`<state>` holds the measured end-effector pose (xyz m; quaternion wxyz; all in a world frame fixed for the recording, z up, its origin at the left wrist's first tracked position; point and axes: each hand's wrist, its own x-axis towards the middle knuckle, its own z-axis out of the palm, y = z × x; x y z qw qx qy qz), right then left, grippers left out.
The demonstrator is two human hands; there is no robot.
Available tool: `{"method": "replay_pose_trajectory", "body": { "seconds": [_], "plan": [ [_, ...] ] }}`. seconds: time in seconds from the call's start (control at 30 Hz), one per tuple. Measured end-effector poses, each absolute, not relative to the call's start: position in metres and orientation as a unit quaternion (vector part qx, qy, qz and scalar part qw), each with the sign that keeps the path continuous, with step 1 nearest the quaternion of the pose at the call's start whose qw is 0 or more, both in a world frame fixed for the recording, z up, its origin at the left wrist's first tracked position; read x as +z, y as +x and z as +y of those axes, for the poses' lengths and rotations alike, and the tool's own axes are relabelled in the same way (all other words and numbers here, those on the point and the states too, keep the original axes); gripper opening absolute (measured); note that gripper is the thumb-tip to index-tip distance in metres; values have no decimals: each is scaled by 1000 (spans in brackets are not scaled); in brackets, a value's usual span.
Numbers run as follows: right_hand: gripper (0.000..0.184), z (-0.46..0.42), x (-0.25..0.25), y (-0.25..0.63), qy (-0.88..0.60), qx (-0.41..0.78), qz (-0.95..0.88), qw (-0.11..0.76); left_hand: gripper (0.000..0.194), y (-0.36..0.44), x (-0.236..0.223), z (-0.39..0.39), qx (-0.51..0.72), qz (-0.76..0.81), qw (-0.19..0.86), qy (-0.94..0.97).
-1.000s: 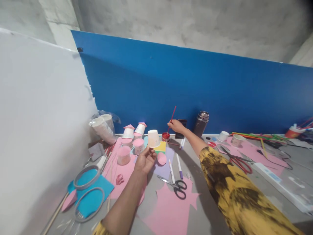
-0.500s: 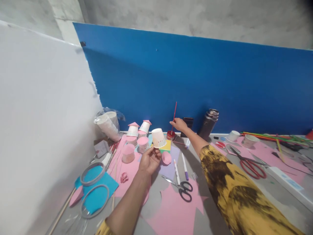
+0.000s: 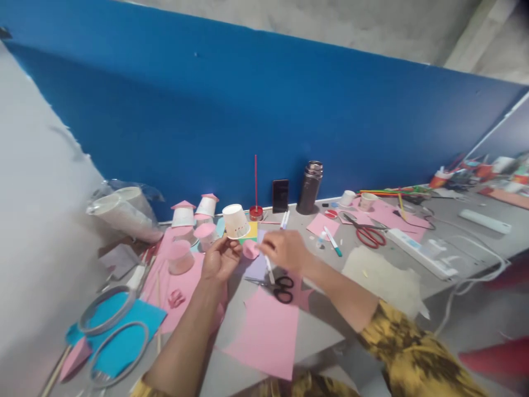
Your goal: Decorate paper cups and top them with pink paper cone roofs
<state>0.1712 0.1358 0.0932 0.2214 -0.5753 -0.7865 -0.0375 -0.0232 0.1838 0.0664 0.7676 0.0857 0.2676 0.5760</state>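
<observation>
My left hand (image 3: pixel 220 259) is closed on the rim of an upturned white paper cup (image 3: pixel 235 220) with small coloured dots, holding it above the table. My right hand (image 3: pixel 286 251) is closed round a white marker (image 3: pixel 269 269), a little to the right of the cup and over a lilac paper sheet (image 3: pixel 256 267). A pink paper disc (image 3: pixel 249 249) lies between my two hands. A red paintbrush (image 3: pixel 255 182) stands upright in a small red paint pot (image 3: pixel 256 213) by the blue wall, with no hand on it.
Black scissors (image 3: pixel 280 288) lie on pink paper (image 3: pixel 264 336) in front of my hands. Pink-roofed cup houses (image 3: pixel 184 215) and pink-topped cups (image 3: pixel 180 256) stand at left by a bagged cup stack (image 3: pixel 119 209). A phone (image 3: pixel 280 195), flask (image 3: pixel 309 187), red scissors (image 3: pixel 370 234) and a power strip (image 3: pixel 419 252) lie to the right.
My right hand left the brush standing in the paint pot, came back toward me and now holds a white marker. The view swung right and down; the left hand still holds the cup.
</observation>
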Motion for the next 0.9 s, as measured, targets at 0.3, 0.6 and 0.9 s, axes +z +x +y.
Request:
{"method": "replay_pose_trajectory", "body": {
  "seconds": [0.3,0.6,0.9],
  "plan": [
    [55,142,7,191,-468,-127,-818,309,19,-13,68,178,589,286,746,119],
    [51,150,1,201,-465,-43,-813,348,25,-12,64,180,589,290,749,87],
    [40,142,7,201,-478,168,-746,432,23,1,59,167,522,272,802,103]
  ]
}}
